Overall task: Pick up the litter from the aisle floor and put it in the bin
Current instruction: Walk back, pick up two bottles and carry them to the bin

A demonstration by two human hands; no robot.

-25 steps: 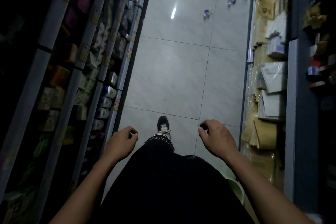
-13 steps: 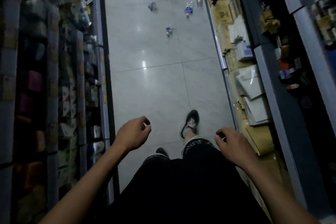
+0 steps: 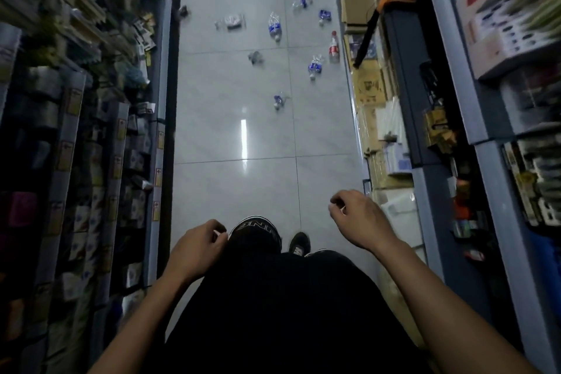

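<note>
Ahead, crushed bottles [image 3: 274, 27] lie scattered across the far aisle floor [image 3: 230, 136], well away. Left hand [image 3: 197, 247] and right hand [image 3: 358, 220] hang loosely curled, empty. No bin shows; slick tiles risk bottles skidding away.

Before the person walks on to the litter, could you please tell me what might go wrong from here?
1. Crushed bottles lie scattered ahead; the nearest crushed bottle sits mid-aisle and could roll underfoot.
2. The glossy tile floor may be slippery.
3. No bin shows, and the left hand and right hand hold nothing, so many trips seem likely.
</note>
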